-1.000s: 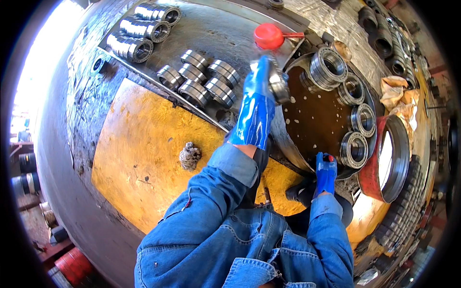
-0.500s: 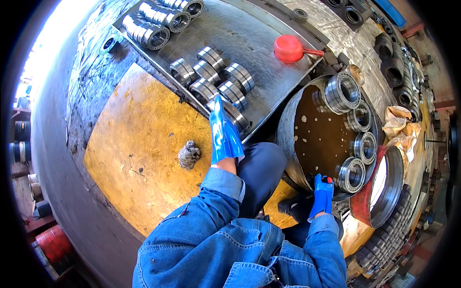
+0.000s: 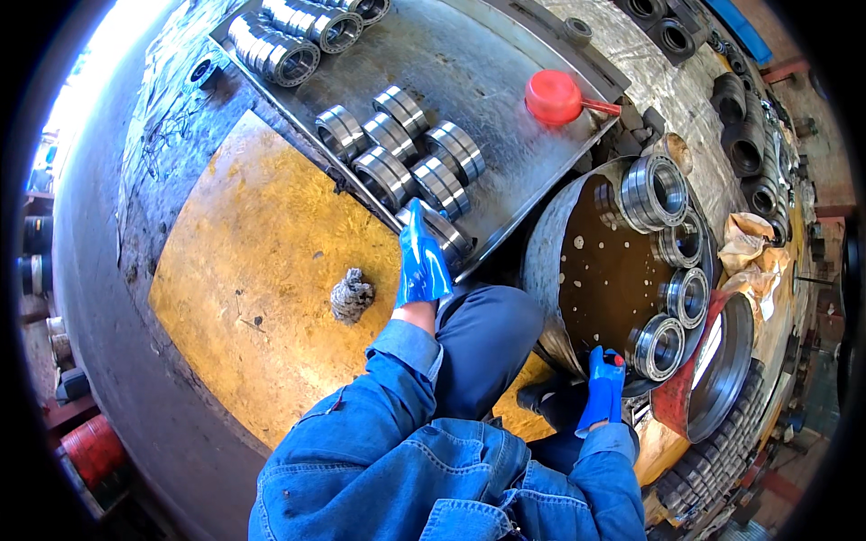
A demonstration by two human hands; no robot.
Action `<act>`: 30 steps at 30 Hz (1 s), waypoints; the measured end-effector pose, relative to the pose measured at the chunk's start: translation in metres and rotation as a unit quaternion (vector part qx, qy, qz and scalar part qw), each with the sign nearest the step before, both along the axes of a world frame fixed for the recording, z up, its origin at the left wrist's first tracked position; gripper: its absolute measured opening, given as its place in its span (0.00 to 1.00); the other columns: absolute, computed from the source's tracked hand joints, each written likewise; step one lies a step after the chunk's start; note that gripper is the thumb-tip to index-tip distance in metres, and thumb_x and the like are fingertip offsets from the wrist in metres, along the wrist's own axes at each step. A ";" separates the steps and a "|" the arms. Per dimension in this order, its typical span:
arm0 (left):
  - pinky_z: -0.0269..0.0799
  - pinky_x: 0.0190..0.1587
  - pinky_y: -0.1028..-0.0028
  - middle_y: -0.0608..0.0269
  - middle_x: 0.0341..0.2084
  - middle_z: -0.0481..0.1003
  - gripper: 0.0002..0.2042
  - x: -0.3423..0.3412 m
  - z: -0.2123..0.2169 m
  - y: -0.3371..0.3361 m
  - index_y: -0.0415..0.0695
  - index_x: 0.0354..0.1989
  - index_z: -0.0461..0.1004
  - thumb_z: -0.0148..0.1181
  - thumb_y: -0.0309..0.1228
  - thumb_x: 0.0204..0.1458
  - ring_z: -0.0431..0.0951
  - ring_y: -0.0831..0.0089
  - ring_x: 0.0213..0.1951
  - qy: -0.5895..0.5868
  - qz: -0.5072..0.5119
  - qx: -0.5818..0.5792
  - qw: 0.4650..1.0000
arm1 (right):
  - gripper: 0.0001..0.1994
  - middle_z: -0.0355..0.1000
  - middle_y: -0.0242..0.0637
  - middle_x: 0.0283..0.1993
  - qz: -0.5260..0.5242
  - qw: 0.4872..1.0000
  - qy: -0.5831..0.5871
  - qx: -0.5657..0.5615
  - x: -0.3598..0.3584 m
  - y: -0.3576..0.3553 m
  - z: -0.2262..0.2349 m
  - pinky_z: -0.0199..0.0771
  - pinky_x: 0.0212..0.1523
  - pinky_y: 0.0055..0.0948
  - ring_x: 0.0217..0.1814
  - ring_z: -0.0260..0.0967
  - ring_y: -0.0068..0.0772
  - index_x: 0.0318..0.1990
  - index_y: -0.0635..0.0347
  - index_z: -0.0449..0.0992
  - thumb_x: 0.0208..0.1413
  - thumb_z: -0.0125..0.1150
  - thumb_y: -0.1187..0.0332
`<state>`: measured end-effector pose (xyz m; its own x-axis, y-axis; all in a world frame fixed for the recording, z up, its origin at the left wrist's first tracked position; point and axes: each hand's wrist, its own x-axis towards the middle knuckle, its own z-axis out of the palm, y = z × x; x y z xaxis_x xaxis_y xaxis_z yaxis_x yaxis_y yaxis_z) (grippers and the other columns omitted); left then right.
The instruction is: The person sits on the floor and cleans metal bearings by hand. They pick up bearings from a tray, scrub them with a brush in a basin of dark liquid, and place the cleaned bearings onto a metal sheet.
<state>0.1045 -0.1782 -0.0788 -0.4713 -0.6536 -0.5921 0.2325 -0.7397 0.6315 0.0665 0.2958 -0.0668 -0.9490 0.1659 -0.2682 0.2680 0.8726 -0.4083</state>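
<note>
Got the left hand [image 3: 422, 261] in a blue glove, gripping a shiny steel ring [image 3: 442, 236] at the near corner of a metal tray [image 3: 478, 81]. Fingers laid over its near end, can't make out the underside of the grip. Right behind it, a cluster of six similar rings [image 3: 390, 137], all lying on their sides like rollers. Further up the same tray, rows of stacked rings [image 3: 271, 45], plus a red pan [image 3: 553, 96] with its handle stretched toward the right edge. Over to the right, a cut-open drum [image 3: 544, 279] of brown liquid [image 3: 604, 279] with pale flecks on top, and four bearings [image 3: 642, 194] lined up along its right side. Right hand [image 3: 604, 388], also blue-gloved, at the near rim of that drum, curled around something with a red tip [image 3: 620, 360] (too small to say what, honestly). Left of the left hand, a yellow sheet [image 3: 244, 288] with a grubby crumpled rag [image 3: 352, 296] on it. Just beside the drum, a big red hoop [image 3: 673, 404], and past that some crumpled brown paper [image 3: 744, 243]
</note>
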 end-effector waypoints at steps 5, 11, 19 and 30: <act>0.69 0.28 0.72 0.70 0.22 0.72 0.14 0.004 0.005 -0.012 0.47 0.53 0.76 0.49 0.40 0.71 0.71 0.77 0.24 -0.053 -0.142 -0.308 0.939 | 0.15 0.80 0.42 0.30 -0.028 0.999 0.004 -0.037 0.001 0.008 -0.013 0.75 0.38 0.38 0.33 0.77 0.37 0.32 0.64 0.78 0.58 0.70 0.60; 0.74 0.44 0.67 0.58 0.29 0.80 0.17 0.028 -0.099 -0.098 0.46 0.55 0.75 0.44 0.42 0.72 0.78 0.64 0.36 -0.257 -0.163 -0.472 0.827 | 0.15 0.79 0.45 0.30 0.006 0.999 0.023 -0.033 0.002 -0.007 -0.009 0.75 0.38 0.41 0.32 0.77 0.41 0.31 0.64 0.78 0.57 0.70 0.59; 0.70 0.57 0.59 0.55 0.60 0.76 0.32 0.008 -0.118 -0.156 0.48 0.68 0.69 0.51 0.59 0.64 0.74 0.58 0.59 -0.083 -0.205 0.070 0.973 | 0.18 0.81 0.49 0.37 -0.022 0.999 0.031 0.025 0.011 -0.023 0.016 0.78 0.44 0.46 0.41 0.79 0.55 0.38 0.59 0.82 0.56 0.68 0.51; 0.80 0.29 0.59 0.48 0.31 0.83 0.16 0.038 -0.040 -0.223 0.34 0.40 0.82 0.57 0.37 0.60 0.86 0.56 0.30 -0.395 -0.460 -0.454 0.653 | 0.22 0.81 0.51 0.49 -0.085 0.995 0.042 -0.019 0.018 -0.047 0.056 0.79 0.54 0.46 0.53 0.79 0.55 0.48 0.58 0.83 0.55 0.66 0.50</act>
